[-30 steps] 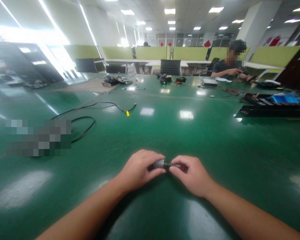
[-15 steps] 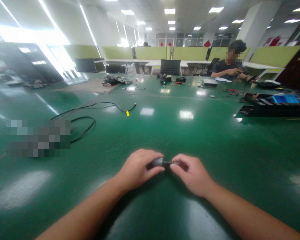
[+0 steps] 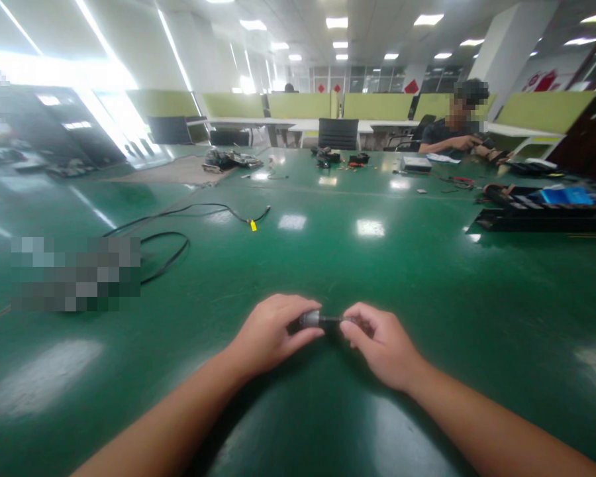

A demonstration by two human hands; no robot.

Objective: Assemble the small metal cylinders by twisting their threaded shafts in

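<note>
My left hand (image 3: 273,331) is closed around a small grey cylinder (image 3: 310,319) with dark ends, held lying sideways just above or on the green table. Out of its right side runs a thin dark rod (image 3: 330,320). The far end of that rod is pinched between the thumb and fingers of my right hand (image 3: 380,341). My fingers hide both outer ends of the piece, and its exact kind is too small to make out.
A looped black cable (image 3: 179,242) with a yellow tag (image 3: 253,226) lies to the left, beside a blurred-out grey object (image 3: 77,275). Across the green table (image 3: 298,265) are small electronic parts (image 3: 328,157). At the back right sits a person (image 3: 451,136), near a dark tray (image 3: 541,220).
My left hand and the grey cylinder have shifted slightly left. The gap between my hands is a bit wider, and more of the thin dark rod shows.
</note>
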